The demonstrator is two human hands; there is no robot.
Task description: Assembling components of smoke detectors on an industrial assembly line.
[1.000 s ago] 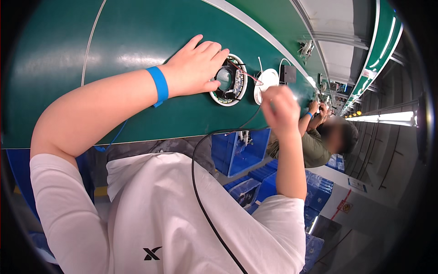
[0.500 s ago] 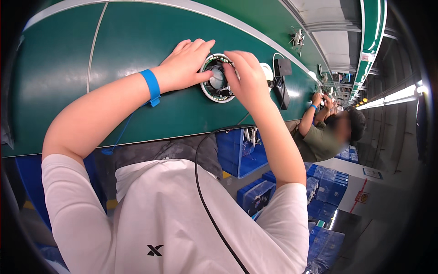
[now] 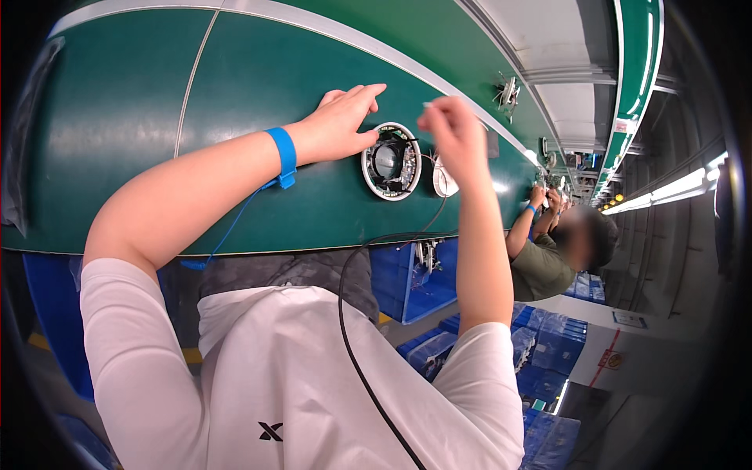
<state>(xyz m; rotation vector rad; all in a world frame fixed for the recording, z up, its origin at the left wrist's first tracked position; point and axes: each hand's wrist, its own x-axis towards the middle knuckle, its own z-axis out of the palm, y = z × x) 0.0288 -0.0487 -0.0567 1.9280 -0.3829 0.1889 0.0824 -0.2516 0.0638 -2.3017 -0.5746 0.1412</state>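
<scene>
A round white-rimmed device lies on the green bench, its small electronic parts and a dark middle with a clear round piece exposed. At its left edge is my left hand, fingers stretched out and thumb at the rim, holding nothing. My right hand is raised above and to the right of the device, slightly blurred. Its fingers are pinched together, with a tiny pale spot at the tips that I cannot make out. Partly behind my right wrist sits a round white part with a thin wire.
The green bench has a pale rail along its far side. A black cable runs across my shirt to the bench edge. A blue bin stands below. Another person works farther along; a wired part lies beyond the rail.
My right hand has lifted off the device, up and to the right, fingers pinched. My left hand has drawn back to the rim. The view has shifted slightly.
</scene>
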